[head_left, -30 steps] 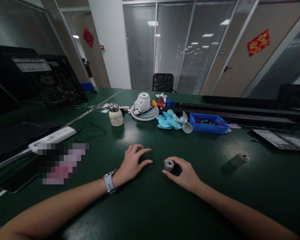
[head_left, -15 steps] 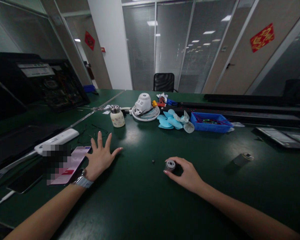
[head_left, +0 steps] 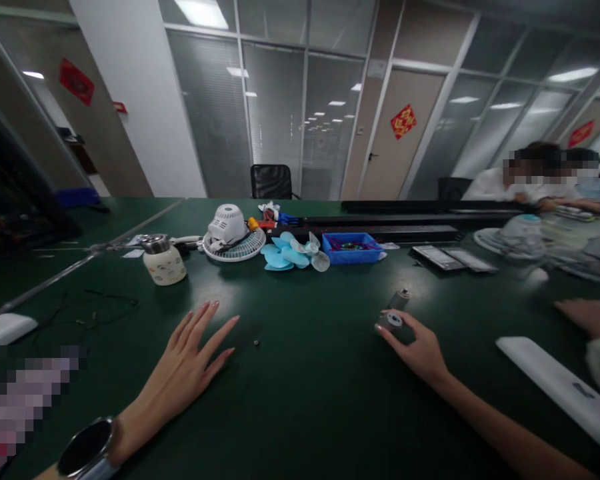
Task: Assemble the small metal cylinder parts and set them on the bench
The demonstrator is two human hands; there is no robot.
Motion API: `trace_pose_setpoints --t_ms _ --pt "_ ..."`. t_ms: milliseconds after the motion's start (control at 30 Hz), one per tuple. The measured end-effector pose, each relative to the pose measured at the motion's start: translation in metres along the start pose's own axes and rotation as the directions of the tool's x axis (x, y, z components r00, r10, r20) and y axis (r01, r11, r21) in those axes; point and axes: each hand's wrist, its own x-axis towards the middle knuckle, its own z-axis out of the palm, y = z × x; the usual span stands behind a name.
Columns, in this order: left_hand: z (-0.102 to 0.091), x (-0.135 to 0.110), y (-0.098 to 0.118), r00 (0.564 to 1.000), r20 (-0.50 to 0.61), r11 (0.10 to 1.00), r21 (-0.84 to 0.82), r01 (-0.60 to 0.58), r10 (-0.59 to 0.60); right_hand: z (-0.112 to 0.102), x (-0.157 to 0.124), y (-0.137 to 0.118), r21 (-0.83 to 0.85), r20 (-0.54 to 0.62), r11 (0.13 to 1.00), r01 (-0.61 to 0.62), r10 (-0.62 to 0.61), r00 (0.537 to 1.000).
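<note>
Open green tabletop (head_left: 305, 393) at centre, tiny part (head_left: 256, 343) on it, blue blades (head_left: 283, 253) and bin (head_left: 353, 257) blocking behind

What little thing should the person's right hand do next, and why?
Probably rest the metal cylinder on the table and let go: the right hand has it between thumb and fingers, and a similar-looking second cylinder sits just beyond it, so the pair could be kept together.
</note>
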Motion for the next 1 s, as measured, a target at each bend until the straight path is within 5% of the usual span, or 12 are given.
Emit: trace_pose_setpoints --t_ms 267,1000 --pt "0.012 0.023 0.014 0.993 0.048 0.992 0.057 -0.109 0.106 -0.029 0.018 0.063 -0.195 -0.072 0.958 -0.21 0.199 0.977" --pt "0.019 0.026 0.014 0.992 0.119 0.999 0.02 -0.041 0.038 0.016 0.107 0.094 -0.073 0.032 0.977 -0.201 0.204 0.978"
